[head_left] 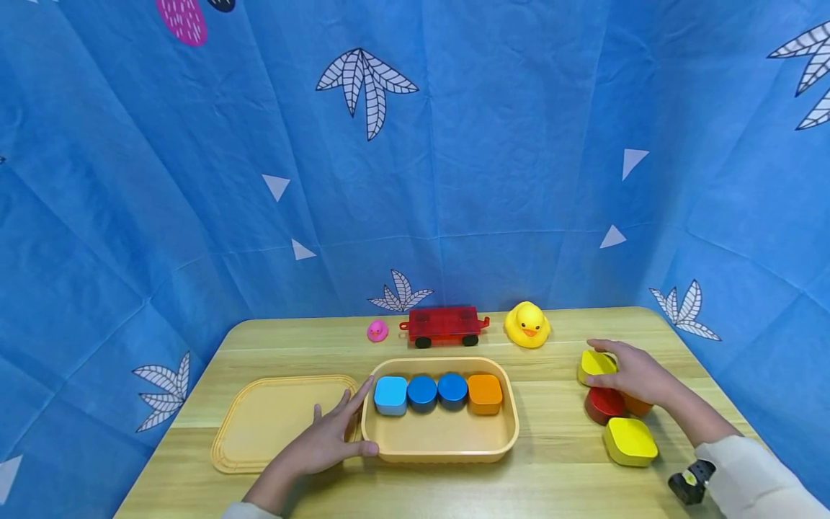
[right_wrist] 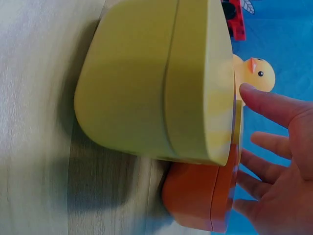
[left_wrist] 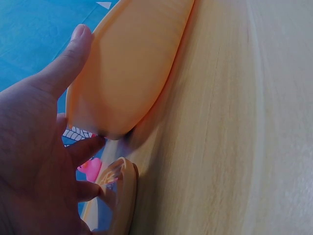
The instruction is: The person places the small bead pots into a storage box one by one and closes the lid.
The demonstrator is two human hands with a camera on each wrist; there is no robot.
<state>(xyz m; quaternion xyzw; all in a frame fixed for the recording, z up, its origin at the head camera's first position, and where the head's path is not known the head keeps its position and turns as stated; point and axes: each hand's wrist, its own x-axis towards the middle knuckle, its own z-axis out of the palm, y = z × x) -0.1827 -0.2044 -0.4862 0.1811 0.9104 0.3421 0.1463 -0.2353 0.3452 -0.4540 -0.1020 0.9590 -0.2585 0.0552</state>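
Up front at the right, a pale fabric sleeve and, beside its cuff, a small dark device. Here's the left hand, fingers spread, thumb at the near left corner of a deep beige plastic box with rounded corners, index finger along its left end: touching, with no clench. Its other fingers reach over the right edge of a flat beige plastic lid-like piece, lying on the pale wooden desk just left of the box.

Over to the right: a yellow rounded-square block sits nearest, then a red round block just beyond it, an orange block beside that, partly hidden by the right hand. Inside the box, along the far side, it's a row: light blue rounded-square block, two dark blue round blocks, orange rounded-square block.

And the right hand! Loose, thumb and fingers apart, around a second yellow block beyond the red one; whether they touch it, I can't tell.

At the back, a little pink duck, a red toy wagon with black wheels, a bigger yellow duck, then blue leaf-printed cloth.
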